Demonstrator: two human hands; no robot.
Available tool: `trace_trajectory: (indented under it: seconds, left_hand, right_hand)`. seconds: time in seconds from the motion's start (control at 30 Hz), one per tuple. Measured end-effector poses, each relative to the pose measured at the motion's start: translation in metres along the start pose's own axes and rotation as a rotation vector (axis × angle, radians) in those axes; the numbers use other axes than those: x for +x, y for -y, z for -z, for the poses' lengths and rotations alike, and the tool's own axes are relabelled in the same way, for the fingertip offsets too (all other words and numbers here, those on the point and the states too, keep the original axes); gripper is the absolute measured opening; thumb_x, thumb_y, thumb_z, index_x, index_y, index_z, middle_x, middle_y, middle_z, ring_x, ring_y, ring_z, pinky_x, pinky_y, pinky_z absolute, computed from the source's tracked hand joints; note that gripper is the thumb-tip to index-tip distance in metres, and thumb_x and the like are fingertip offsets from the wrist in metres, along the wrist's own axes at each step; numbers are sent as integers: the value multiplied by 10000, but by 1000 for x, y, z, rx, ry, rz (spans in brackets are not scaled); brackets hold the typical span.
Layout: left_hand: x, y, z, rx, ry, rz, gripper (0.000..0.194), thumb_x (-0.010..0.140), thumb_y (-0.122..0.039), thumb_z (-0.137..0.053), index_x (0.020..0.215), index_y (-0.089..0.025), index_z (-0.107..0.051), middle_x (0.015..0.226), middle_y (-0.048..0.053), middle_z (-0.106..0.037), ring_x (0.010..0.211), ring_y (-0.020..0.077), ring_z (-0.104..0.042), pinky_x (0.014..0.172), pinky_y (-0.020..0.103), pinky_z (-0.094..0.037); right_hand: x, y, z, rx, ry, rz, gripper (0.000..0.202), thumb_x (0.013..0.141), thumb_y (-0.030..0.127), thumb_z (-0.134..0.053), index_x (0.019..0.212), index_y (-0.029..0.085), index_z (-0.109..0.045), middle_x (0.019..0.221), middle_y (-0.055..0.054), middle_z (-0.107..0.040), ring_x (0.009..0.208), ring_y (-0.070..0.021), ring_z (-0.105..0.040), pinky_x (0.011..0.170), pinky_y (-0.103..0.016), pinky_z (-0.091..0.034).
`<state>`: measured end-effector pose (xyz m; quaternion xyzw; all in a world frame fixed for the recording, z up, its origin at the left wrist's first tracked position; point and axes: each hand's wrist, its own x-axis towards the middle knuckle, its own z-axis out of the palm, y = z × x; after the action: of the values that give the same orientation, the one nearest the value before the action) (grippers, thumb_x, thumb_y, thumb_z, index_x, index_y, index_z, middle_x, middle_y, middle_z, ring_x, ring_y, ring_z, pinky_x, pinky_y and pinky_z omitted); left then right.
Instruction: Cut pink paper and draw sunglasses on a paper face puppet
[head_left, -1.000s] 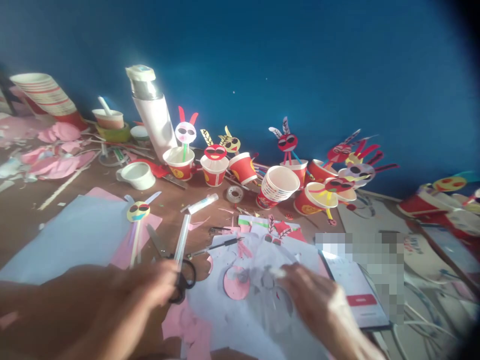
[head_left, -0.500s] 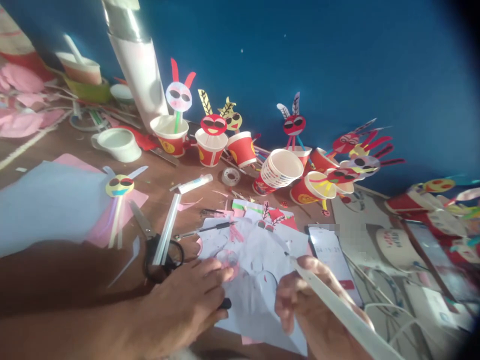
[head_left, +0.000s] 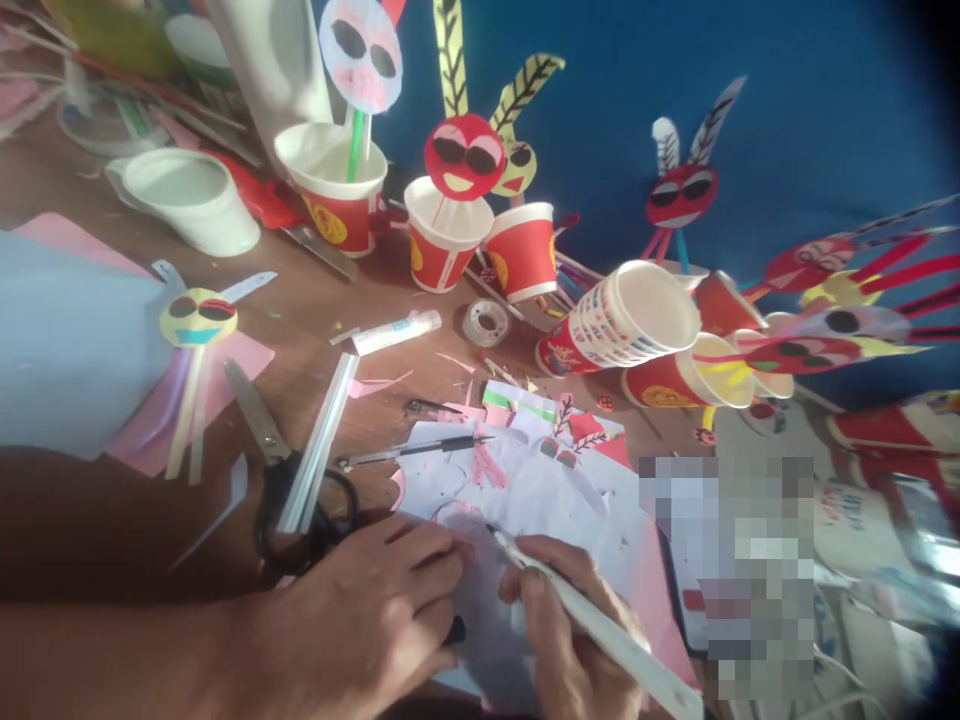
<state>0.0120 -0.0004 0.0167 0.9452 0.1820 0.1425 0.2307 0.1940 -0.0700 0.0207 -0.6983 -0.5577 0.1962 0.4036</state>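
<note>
My right hand (head_left: 574, 625) is closed around a long white pen (head_left: 577, 600), its dark tip touching or just above the white paper (head_left: 450, 460) in front of me. Beside it, my left hand (head_left: 390, 600) rests palm down with bent fingers on the paper. A small black thing (head_left: 455, 630) sticks out between its lower fingers; the rest is hidden. Close to the left fingertips lies a round paper piece with a pink edge (head_left: 457, 512). Left of that hand are black-handled scissors (head_left: 266, 430) with pale strips (head_left: 319, 450) across the handles.
A thin black pen (head_left: 420, 452), cut-out eyes (head_left: 559, 453), a tape roll (head_left: 486, 322) and a glue stick (head_left: 397, 332) lie beyond the hands. Stacked paper cups (head_left: 619, 320) and a red cup (head_left: 450, 240) with a paper face stand behind. A yellow-faced paper figure (head_left: 199, 320) lies left.
My right hand has moved left and turned, bringing the pen tip down to the paper near my left fingers. My left hand stays in place. The view has shifted closer to the table.
</note>
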Motion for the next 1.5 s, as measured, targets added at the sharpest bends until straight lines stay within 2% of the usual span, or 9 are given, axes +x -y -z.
trace_trajectory:
  seconds: [0.07, 0.13, 0.37, 0.47, 0.63, 0.83, 1.0, 1.33, 1.5]
  left_hand:
    - [0, 1, 0, -16, 33, -4, 212, 915, -330, -561, 761, -201, -627, 921, 6, -653, 928, 201, -546, 839, 367, -375]
    - [-1, 1, 0, -12, 53, 1, 211, 922, -329, -548, 774, -200, -624, 934, 15, -649, 936, 210, -541, 830, 377, -374]
    - [0, 0, 0, -26, 64, -3, 208, 933, -315, -525, 775, -212, -613, 1024, 13, -655, 997, 219, -523, 850, 386, -363]
    - [1, 1, 1, -27, 59, 17, 199, 934, -327, -524, 812, -207, -626, 1017, 13, -662, 995, 214, -532, 850, 377, -366]
    - [3, 1, 4, -45, 29, 14, 194, 912, -315, -564, 760, -211, -626, 970, 5, -669, 963, 204, -548, 856, 360, -368]
    - [3, 1, 4, -46, 36, 26, 201, 920, -335, -550, 781, -213, -630, 1037, 8, -674, 996, 202, -542, 870, 355, -365]
    - [2, 0, 3, -45, 47, 25, 212, 908, -356, -565, 773, -204, -627, 1012, 14, -665, 988, 207, -534, 856, 363, -368]
    - [2, 0, 4, -17, 32, 16, 222, 916, -345, -549, 762, -207, -627, 1079, 31, -657, 1022, 223, -525, 863, 372, -380]
    - [3, 1, 5, -38, 69, 6, 227, 916, -347, -550, 753, -204, -616, 1008, 20, -664, 977, 219, -535, 843, 375, -395]
  right_hand:
    - [1, 2, -6, -24, -5, -39, 46, 846, 250, -576, 813, 219, -579, 473, 55, -600, 338, -98, -515, 365, -189, -417]
    - [2, 3, -10, -53, -22, -54, 94, 825, 246, -596, 755, 235, -533, 431, 79, -570, 313, -90, -490, 359, -180, -410]
    - [4, 1, -11, -54, 10, -20, 121, 819, 241, -595, 738, 236, -506, 510, 65, -627, 378, -92, -573, 401, -166, -448]
    - [5, 0, -10, -58, 35, 7, 126, 820, 226, -590, 732, 238, -501, 505, 70, -618, 380, -92, -579, 410, -166, -454]
    - [7, -1, -9, -39, 77, 18, 127, 825, 206, -585, 740, 240, -497, 501, 71, -603, 391, -97, -586, 411, -173, -460]
    - [7, -3, -9, -62, 101, 45, 125, 839, 216, -595, 753, 238, -506, 496, 84, -571, 372, -81, -544, 416, -167, -475]
    - [9, -2, -8, -100, 130, 63, 134, 853, 214, -570, 747, 243, -494, 488, 83, -563, 371, -88, -553, 420, -176, -487]
    - [9, 1, -8, -90, 105, 44, 128, 838, 218, -584, 737, 243, -510, 520, 75, -611, 364, -83, -561, 430, -174, -511]
    - [10, -1, -8, -80, 132, 52, 121, 842, 214, -590, 757, 243, -509, 520, 88, -604, 380, -78, -575, 432, -160, -494]
